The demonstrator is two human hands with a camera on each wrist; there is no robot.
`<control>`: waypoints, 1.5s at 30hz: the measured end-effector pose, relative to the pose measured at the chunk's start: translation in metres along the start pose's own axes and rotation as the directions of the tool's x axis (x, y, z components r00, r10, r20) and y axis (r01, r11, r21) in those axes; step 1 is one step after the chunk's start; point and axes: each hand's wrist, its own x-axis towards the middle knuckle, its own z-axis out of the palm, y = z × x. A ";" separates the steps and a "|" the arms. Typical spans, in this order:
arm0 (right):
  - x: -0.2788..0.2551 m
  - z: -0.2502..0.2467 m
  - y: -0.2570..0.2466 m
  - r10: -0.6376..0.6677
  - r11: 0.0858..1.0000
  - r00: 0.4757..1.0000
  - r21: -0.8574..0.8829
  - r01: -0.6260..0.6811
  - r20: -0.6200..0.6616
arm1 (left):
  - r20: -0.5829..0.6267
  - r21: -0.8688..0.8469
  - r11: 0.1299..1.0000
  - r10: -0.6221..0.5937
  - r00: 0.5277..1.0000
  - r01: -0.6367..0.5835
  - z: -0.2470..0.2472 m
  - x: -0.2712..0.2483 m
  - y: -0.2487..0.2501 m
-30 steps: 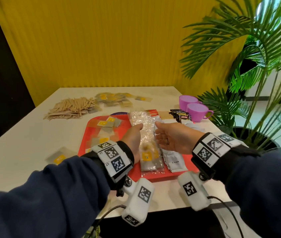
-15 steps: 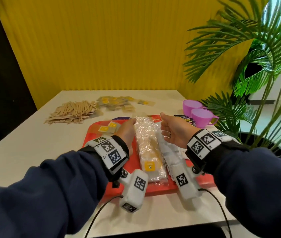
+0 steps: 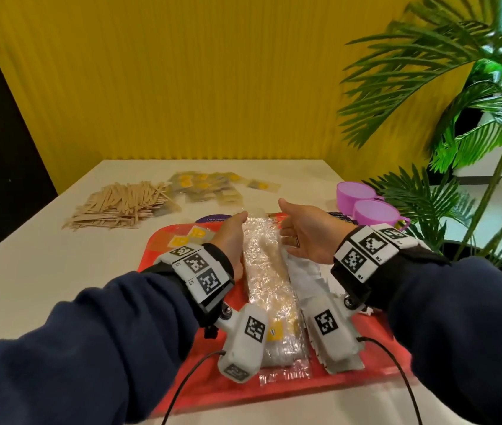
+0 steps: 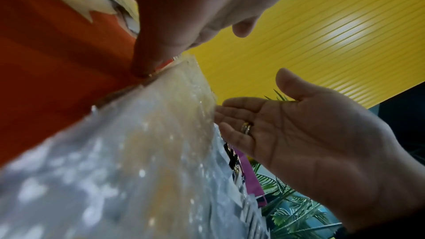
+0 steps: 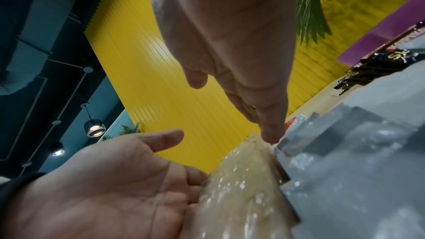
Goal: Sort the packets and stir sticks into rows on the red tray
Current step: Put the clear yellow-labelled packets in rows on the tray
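Observation:
A red tray (image 3: 375,348) lies at the near table edge. Down its middle runs a row of clear crinkly packets (image 3: 266,283) with yellow labels. A row of white packets (image 3: 305,280) lies just right of it. My left hand (image 3: 233,234) lies flat along the left side of the clear row, fingers straight, little-finger edge on the tray (image 4: 57,61). My right hand (image 3: 297,231) stands on the row's right side, palm facing left, fingers straight and touching the packets (image 5: 241,188). Neither hand grips anything. Two yellow-label packets (image 3: 188,237) lie on the tray's left part.
A heap of wooden stir sticks (image 3: 118,204) and a scatter of yellow-label packets (image 3: 210,185) lie on the white table beyond the tray. Two purple cups (image 3: 366,204) and dark packets (image 3: 340,216) stand at the right, beside a potted palm (image 3: 458,194).
Both hands have slid away from me along the sides of the clear packet row, from its middle to its far end. The row now lies straighter.

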 end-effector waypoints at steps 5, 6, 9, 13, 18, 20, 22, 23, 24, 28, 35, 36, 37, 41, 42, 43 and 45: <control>0.015 -0.001 -0.009 -0.035 0.999 0.999 -0.024 0.034 -0.013 | -0.092 0.031 0.995 0.099 0.991 -0.097 0.011 -0.028 0.011; 0.018 0.000 -0.010 -0.031 0.999 0.999 -0.036 0.032 0.011 | -0.074 0.024 0.996 0.083 0.994 -0.082 0.005 0.002 0.005; 0.023 0.004 -0.010 0.030 0.996 0.994 -0.090 -0.021 0.105 | -0.006 -0.045 0.998 0.046 0.999 -0.047 -0.002 0.031 0.000; 0.029 0.002 -0.016 0.059 0.996 0.994 -0.069 -0.052 0.095 | -0.029 -0.040 0.998 0.048 0.998 -0.049 -0.008 0.051 0.002; 0.042 -0.002 -0.022 0.002 0.999 0.999 -0.048 0.000 0.039 | -0.031 -0.002 0.998 0.062 0.998 -0.062 -0.006 0.031 0.014; 0.046 0.000 -0.025 0.013 0.999 0.999 -0.032 -0.012 0.034 | -0.058 -0.034 0.997 0.064 0.996 -0.066 -0.007 0.034 0.016; 0.048 0.003 -0.028 0.013 0.999 0.999 -0.040 -0.011 0.045 | -0.072 -0.061 0.994 0.087 0.994 -0.092 -0.007 0.041 0.018; 0.050 0.005 -0.028 0.019 0.999 0.998 -0.048 -0.017 0.055 | -0.078 -0.069 0.994 0.076 0.994 -0.081 -0.008 0.051 0.016; 0.052 0.008 -0.029 0.032 0.998 0.998 -0.051 -0.029 0.063 | -0.069 -0.077 0.995 0.065 0.996 -0.070 -0.009 0.058 0.015; 0.059 0.012 -0.031 0.056 0.998 0.997 -0.034 -0.054 0.050 | -0.042 -0.060 0.997 0.050 0.998 -0.052 -0.008 0.050 0.023; 0.061 0.013 -0.038 0.063 0.997 0.997 -0.037 -0.061 0.042 | -0.039 -0.059 0.997 0.050 0.998 -0.052 -0.013 0.059 0.027; 0.060 0.014 -0.039 0.062 0.997 0.997 -0.043 -0.060 0.043 | -0.052 -0.059 0.998 0.029 0.998 -0.032 -0.013 0.060 0.028; 0.061 0.014 -0.038 0.059 0.997 0.997 -0.049 -0.057 0.042 | -0.076 -0.064 0.998 0.020 0.997 -0.025 -0.013 0.061 0.030; 0.063 0.013 -0.037 0.034 0.999 0.999 -0.041 -0.033 0.032 | -0.125 -0.097 0.995 0.002 0.992 -0.014 -0.016 0.066 0.035; 0.062 0.013 -0.037 0.027 0.999 0.999 -0.027 -0.026 0.028 | -0.127 -0.086 0.996 0.002 0.992 -0.013 -0.016 0.067 0.036; 0.063 0.013 -0.037 0.018 1.000 1.000 -0.016 -0.018 0.024 | -0.114 -0.077 0.997 0.001 0.993 -0.010 -0.016 0.068 0.038; 0.063 0.012 -0.038 0.009 1.000 1.000 -0.014 -0.008 0.024 | -0.090 -0.055 0.998 0.003 0.996 -0.008 -0.012 0.064 0.041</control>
